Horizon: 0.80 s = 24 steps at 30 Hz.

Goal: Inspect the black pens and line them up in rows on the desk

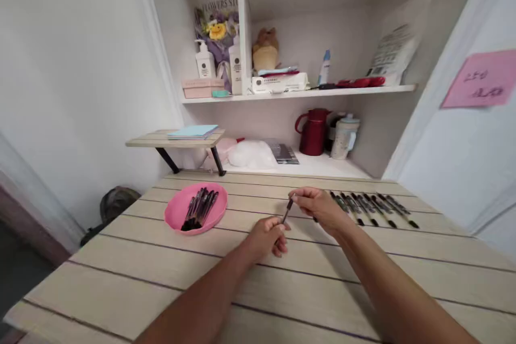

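Both hands meet over the middle of the wooden table (133,269) on one dark pen (287,211). My left hand (266,237) pinches its lower end. My right hand (320,208) pinches its upper end, fingers closed. A pink bowl (177,217) to the left holds several dark pens (199,208). Several more pens (373,208) lie in a row on the table just right of my right hand.
A small raised shelf (161,141) with a blue notebook (192,131) stands at the table's back left. Behind are shelves with a red jug (312,131), a white mug (344,137), bottles and boxes. A pink note (481,79) hangs on the right wall. A dark bag (116,201) lies on the floor left.
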Each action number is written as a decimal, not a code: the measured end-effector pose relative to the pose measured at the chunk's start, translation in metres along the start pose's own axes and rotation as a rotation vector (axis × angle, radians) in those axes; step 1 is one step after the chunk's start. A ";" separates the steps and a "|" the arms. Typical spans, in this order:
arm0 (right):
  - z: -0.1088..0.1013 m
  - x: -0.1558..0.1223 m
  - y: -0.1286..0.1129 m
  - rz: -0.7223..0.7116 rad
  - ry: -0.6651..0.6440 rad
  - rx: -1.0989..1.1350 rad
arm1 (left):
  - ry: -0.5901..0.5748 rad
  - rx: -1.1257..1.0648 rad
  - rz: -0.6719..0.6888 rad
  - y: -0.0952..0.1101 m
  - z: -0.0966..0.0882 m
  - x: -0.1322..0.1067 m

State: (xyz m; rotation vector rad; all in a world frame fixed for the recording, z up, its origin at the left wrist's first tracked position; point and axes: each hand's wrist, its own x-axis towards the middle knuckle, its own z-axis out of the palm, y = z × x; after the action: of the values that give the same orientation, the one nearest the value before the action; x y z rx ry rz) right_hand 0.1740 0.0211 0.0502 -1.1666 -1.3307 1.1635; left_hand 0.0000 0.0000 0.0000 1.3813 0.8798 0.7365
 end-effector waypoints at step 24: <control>0.012 0.040 0.017 0.025 0.196 -1.438 | 0.031 -0.084 -0.015 -0.001 -0.002 0.001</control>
State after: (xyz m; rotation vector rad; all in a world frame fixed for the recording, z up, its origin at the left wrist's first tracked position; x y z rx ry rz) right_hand 0.1607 0.0620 0.0356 -2.1665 -2.0029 -0.1176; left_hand -0.0015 0.0019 -0.0010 1.2910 0.8727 0.7766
